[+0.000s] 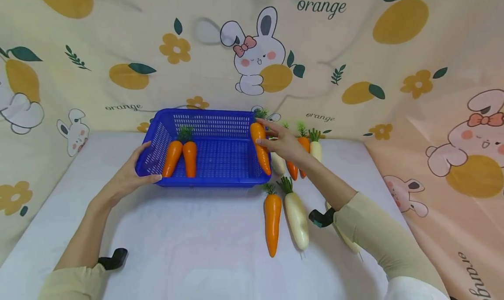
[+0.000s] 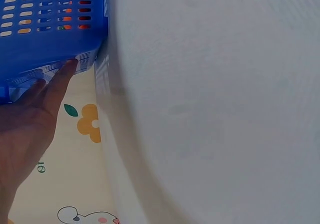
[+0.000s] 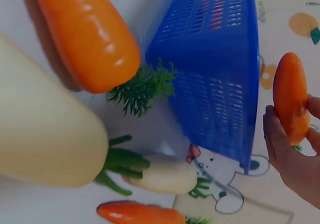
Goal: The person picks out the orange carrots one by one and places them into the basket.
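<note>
In the head view a blue plastic basket (image 1: 220,183) stands toward the back of the table, with two carrots (image 1: 190,159) lying in its left part. My left hand (image 1: 125,177) grips the basket's left front corner, thumb on the front rim and fingers along the left side. At the right end my right hand (image 1: 284,141) pinches a carrot (image 1: 260,147) with green leaves, which overlaps the right rim in this view. In the right wrist view the held carrot (image 3: 290,91) is beyond the basket's rim, between thumb and fingers.
In front of the basket's right corner lie a carrot (image 1: 272,221) and a white radish (image 1: 297,221). Further carrots (image 1: 292,169) and white radishes (image 1: 316,149) lie behind my right forearm. Another white radish (image 1: 346,236) is partly under the sleeve. A printed cloth (image 1: 220,64) hangs behind the table.
</note>
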Tool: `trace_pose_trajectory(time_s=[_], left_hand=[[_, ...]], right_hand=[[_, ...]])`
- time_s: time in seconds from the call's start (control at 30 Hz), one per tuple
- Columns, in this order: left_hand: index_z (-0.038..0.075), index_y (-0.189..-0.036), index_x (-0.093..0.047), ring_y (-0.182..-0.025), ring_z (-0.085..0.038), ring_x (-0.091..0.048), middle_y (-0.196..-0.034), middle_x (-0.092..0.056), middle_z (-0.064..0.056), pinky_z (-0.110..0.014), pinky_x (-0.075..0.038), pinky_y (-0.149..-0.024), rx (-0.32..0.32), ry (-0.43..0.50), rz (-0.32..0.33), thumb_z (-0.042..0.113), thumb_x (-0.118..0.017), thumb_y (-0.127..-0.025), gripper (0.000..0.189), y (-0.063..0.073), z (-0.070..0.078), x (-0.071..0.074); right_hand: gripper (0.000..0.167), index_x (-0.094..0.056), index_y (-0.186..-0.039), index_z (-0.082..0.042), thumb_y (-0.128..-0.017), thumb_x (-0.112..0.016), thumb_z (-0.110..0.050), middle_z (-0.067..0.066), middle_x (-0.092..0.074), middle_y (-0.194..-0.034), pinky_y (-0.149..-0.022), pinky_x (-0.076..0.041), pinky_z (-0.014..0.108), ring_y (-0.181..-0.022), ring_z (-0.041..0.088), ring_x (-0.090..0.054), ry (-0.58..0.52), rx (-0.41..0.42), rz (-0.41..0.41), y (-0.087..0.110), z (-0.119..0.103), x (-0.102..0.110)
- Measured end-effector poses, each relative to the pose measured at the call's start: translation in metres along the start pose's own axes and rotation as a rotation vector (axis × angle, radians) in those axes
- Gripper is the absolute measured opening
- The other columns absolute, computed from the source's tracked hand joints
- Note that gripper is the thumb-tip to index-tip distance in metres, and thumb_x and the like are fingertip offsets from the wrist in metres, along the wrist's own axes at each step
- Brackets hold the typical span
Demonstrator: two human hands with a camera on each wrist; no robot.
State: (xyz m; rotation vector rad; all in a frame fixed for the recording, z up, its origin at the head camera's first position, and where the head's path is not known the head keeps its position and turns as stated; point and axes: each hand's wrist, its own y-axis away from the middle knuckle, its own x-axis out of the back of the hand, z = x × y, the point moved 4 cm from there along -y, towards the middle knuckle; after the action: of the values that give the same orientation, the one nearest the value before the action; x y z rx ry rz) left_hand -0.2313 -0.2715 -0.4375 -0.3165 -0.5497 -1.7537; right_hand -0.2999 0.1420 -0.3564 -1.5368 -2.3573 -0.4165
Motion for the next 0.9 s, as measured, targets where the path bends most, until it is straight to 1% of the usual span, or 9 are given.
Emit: trace_pose_trajectory(time_s=[0.13,0.27,0.4,0.5,0.6,0.63,0.77,0.83,0.9], left_hand=[[0.038,-0.158,0.011,-0.147,-0.051,0.003,-0.165,0.013,-0.018,-0.077,-0.008,-0.109,-0.001,-0.010,0.002,0.035,-0.074,-0.089,0.110,0.000,-0.001,0.001],[0.039,-0.157,0.013,-0.148,-0.049,0.004,-0.165,0.012,-0.016,-0.075,-0.008,-0.110,-0.011,-0.002,0.002,0.035,-0.074,-0.089,0.110,-0.001,0.000,0.001],[0.038,-0.157,0.012,-0.148,-0.049,0.004,-0.165,0.011,-0.017,-0.075,-0.008,-0.110,-0.016,0.009,0.005,0.034,-0.074,-0.089,0.110,0.000,-0.001,0.001],[0.038,-0.157,0.012,-0.148,-0.048,0.004,-0.165,0.011,-0.017,-0.075,-0.007,-0.110,-0.018,0.013,0.011,0.033,-0.074,-0.089,0.109,0.001,-0.002,0.002],[0.039,-0.157,0.013,-0.148,-0.048,0.004,-0.165,0.010,-0.017,-0.075,-0.007,-0.110,-0.018,0.009,0.013,0.034,-0.073,-0.089,0.109,0.000,-0.004,0.002],[0.040,-0.156,0.013,-0.148,-0.048,0.004,-0.165,0.010,-0.017,-0.075,-0.007,-0.110,-0.018,0.007,0.014,0.034,-0.073,-0.089,0.109,0.000,-0.005,0.002],[0.041,-0.156,0.013,-0.148,-0.049,0.003,-0.165,0.009,-0.018,-0.075,-0.008,-0.110,-0.018,-0.001,0.015,0.033,-0.074,-0.089,0.109,-0.001,-0.006,0.002],[0.041,-0.156,0.012,-0.148,-0.049,0.003,-0.165,0.009,-0.018,-0.075,-0.008,-0.110,-0.020,0.001,0.016,0.033,-0.074,-0.089,0.109,-0.001,-0.005,0.001],[0.040,-0.156,0.012,-0.148,-0.049,0.002,-0.165,0.009,-0.018,-0.075,-0.009,-0.110,-0.024,0.006,0.016,0.033,-0.074,-0.089,0.109,-0.001,-0.004,0.001]], right_hand=[[0.064,-0.041,-0.153,-0.029,-0.095,-0.068,-0.023,0.017,-0.050,-0.142,-0.087,-0.058,0.039,-0.119,0.030,-0.057,0.022,0.000,-0.020,-0.016,0.000,-0.011],[0.067,-0.041,-0.153,-0.029,-0.093,-0.071,-0.023,0.017,-0.049,-0.144,-0.090,-0.057,0.043,-0.115,0.030,-0.060,0.036,-0.021,-0.022,-0.028,-0.002,-0.022],[0.072,-0.040,-0.154,-0.027,-0.091,-0.074,-0.017,0.018,-0.046,-0.148,-0.092,-0.056,0.046,-0.127,0.031,-0.054,0.050,-0.014,-0.051,-0.039,-0.004,-0.037],[0.076,-0.039,-0.154,-0.024,-0.089,-0.076,-0.014,0.019,-0.045,-0.149,-0.091,-0.056,0.046,-0.133,0.033,-0.048,0.056,0.003,-0.078,-0.047,-0.006,-0.048],[0.077,-0.038,-0.155,-0.023,-0.088,-0.076,-0.016,0.017,-0.046,-0.148,-0.091,-0.057,0.041,-0.134,0.031,-0.046,0.072,0.012,-0.091,-0.054,-0.009,-0.057],[0.077,-0.037,-0.155,-0.022,-0.089,-0.076,-0.016,0.016,-0.046,-0.148,-0.090,-0.057,0.040,-0.133,0.031,-0.048,0.065,0.013,-0.099,-0.056,-0.009,-0.060],[0.077,-0.036,-0.155,-0.022,-0.089,-0.075,-0.014,0.017,-0.043,-0.148,-0.088,-0.058,0.045,-0.122,0.032,-0.057,-0.009,-0.003,-0.121,-0.063,-0.010,-0.073],[0.078,-0.035,-0.156,-0.021,-0.089,-0.075,-0.012,0.020,-0.042,-0.147,-0.084,-0.059,0.049,-0.113,0.033,-0.062,-0.052,-0.017,-0.132,-0.067,-0.009,-0.080],[0.078,-0.035,-0.156,-0.021,-0.089,-0.075,-0.012,0.020,-0.043,-0.146,-0.081,-0.059,0.050,-0.108,0.034,-0.063,-0.059,-0.027,-0.138,-0.072,-0.007,-0.087]])
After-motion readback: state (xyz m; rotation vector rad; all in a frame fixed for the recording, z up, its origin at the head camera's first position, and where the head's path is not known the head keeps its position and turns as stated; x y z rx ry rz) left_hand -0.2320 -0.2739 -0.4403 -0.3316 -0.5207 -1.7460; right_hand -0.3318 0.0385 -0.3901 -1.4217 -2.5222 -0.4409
